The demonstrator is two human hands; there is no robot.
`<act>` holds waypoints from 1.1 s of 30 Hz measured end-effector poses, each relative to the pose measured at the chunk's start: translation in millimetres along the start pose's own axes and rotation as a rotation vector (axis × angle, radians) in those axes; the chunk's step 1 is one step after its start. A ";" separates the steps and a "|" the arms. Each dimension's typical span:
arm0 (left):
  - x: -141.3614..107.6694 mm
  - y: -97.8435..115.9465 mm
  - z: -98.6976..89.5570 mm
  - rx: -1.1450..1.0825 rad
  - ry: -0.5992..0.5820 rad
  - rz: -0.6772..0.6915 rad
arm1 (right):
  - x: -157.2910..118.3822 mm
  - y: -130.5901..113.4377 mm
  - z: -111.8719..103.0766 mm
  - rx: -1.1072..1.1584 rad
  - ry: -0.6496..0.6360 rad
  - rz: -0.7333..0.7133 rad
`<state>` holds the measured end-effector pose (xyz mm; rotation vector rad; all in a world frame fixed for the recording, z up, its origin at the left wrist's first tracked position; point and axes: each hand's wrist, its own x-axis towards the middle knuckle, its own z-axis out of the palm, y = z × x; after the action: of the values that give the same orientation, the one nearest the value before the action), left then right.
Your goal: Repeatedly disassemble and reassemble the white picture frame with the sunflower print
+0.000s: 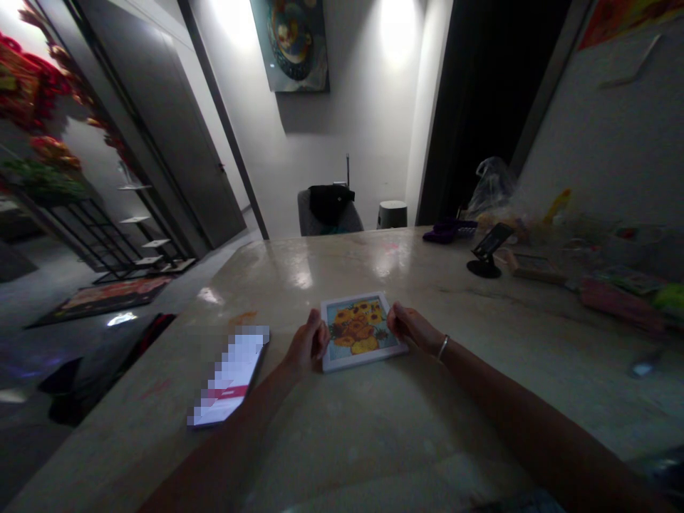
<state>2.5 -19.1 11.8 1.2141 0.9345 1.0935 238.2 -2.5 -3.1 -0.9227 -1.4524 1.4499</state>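
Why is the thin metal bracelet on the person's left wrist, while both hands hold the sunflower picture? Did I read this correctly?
Not correct: the bracelet is on the right wrist, as the head view shows. The left hand and right hand do hold the sunflower picture.

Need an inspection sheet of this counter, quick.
surface: polished pale stone-like counter, glossy, reflecting the lights
job's things: white-framed sunflower picture, lying flat on the counter
clutter: pixelated flat device beside the left hand; phone on black stand; plastic bag
hands: left hand and right hand hold the frame's side edges
cables: nothing seen
surroundings: chair with black garment; grey door; wall painting
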 end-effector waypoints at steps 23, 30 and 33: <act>3.8 -9.7 -6.9 0.411 0.288 0.066 | 4.4 13.0 -7.4 -0.635 0.342 -0.119; 6.7 -19.1 -4.9 0.493 0.324 0.128 | 2.1 1.5 -0.1 -0.112 0.327 -0.144; 4.1 -17.0 2.7 0.505 0.242 0.113 | -1.2 -5.8 4.8 0.144 0.305 -0.231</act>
<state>8.4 -16.0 -4.6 1.5800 1.3998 1.1482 234.6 -5.6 2.8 -0.8165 -1.1709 1.1701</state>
